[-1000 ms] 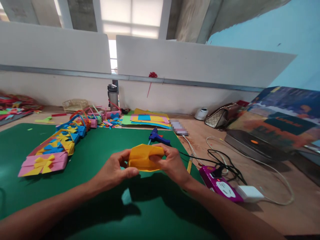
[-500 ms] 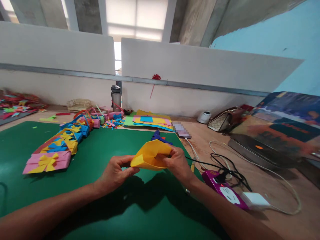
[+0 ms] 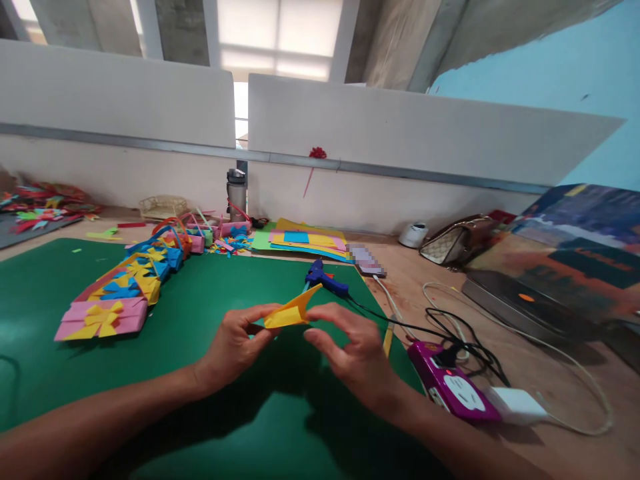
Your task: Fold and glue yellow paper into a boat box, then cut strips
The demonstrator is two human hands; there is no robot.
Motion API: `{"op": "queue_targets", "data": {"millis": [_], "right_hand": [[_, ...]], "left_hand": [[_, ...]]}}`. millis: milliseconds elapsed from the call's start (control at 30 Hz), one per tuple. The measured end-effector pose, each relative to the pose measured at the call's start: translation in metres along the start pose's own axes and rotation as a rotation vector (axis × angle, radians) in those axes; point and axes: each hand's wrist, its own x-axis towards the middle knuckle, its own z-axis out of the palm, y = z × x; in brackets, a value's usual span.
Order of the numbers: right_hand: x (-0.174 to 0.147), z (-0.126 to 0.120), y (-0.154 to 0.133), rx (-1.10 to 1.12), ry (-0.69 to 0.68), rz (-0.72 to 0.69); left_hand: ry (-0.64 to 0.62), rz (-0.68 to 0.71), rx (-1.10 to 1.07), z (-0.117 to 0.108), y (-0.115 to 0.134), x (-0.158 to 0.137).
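A folded piece of yellow paper (image 3: 290, 315) is held up over the green mat (image 3: 210, 407), seen nearly edge-on. My left hand (image 3: 235, 347) pinches its left end between thumb and fingers. At its right end, my right hand (image 3: 350, 347) has thumb and forefinger apart; the forefinger tip is at the paper's edge, and I cannot tell whether it touches. Just behind the paper lies a blue glue gun (image 3: 325, 279), its black cord running right. Both hands cast shadows on the mat.
Folded paper baskets with bows (image 3: 100, 320) line the mat's left side. Stacked coloured sheets (image 3: 300, 240), a phone (image 3: 367, 259) and a bottle (image 3: 237, 195) are at the back. On the right are a purple power strip (image 3: 453, 383), tangled cables and a handbag (image 3: 453, 239).
The yellow paper has gone from a wide, opened-out shape to a narrow folded one. My right hand has loosened its grip and its fingers have spread. More of the glue gun shows.
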Motion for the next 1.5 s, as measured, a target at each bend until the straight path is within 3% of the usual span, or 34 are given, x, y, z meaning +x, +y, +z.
{"op": "queue_targets", "data": {"millis": [200, 567, 933, 1233, 1500], "right_hand": [[-0.001, 0.012, -0.014, 0.237, -0.226, 0.286], [-0.007, 0.018, -0.016, 0.454, -0.253, 0.536], [-0.008, 0.020, -0.013, 0.462, -0.204, 0.481], [-0.008, 0.020, -0.013, 0.537, -0.257, 0.567], [-0.009, 0.021, -0.011, 0.607, -0.267, 0.599]], "left_hand": [[-0.031, 0.032, -0.078, 0.007, 0.001, -0.004], [-0.059, 0.009, -0.045, 0.016, -0.003, -0.006], [-0.075, 0.119, 0.008, 0.014, -0.004, -0.008], [-0.062, 0.229, -0.025, 0.016, -0.013, -0.011], [-0.044, 0.204, 0.014, 0.015, -0.012, -0.010]]}}
